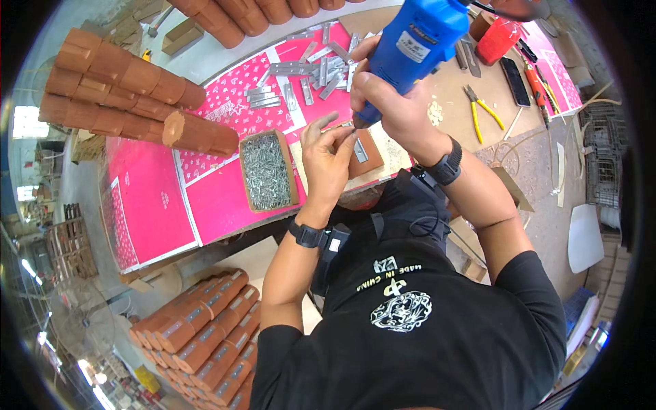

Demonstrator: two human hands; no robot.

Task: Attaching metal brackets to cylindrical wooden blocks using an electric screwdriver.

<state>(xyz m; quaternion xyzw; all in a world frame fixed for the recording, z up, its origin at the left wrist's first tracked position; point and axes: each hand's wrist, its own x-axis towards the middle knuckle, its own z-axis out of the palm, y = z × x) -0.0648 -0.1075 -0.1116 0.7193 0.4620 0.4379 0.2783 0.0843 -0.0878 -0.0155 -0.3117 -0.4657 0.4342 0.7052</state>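
A: Right hand [393, 109]?

B: Grip clenched round a blue power drill [410, 37], held nose down. The tip sits over a small metal plate [360, 150] on a brown wooden block [365, 156], at the near edge of the desk [157, 205].

A: Left hand [326, 158]?

B: Fingers spread and pressed down beside the drill tip, touching the block and steadying it. The grip is a flat press, closed round nothing.

A: What lies around them?

B: A cardboard box of screws [266, 171] just left of the left hand, on the pink sheet covering the desk. Loose metal brackets [301, 82] scattered farther back. Yellow-handled pliers [482, 109] to the right of the drill, apart from it. A red container [497, 39] near the far right corner.

A: Stock?

B: A pile of brown wooden posts [130, 89] on the left end of the desk. More posts [205, 335] with metal plates stacked on the floor below the near edge.
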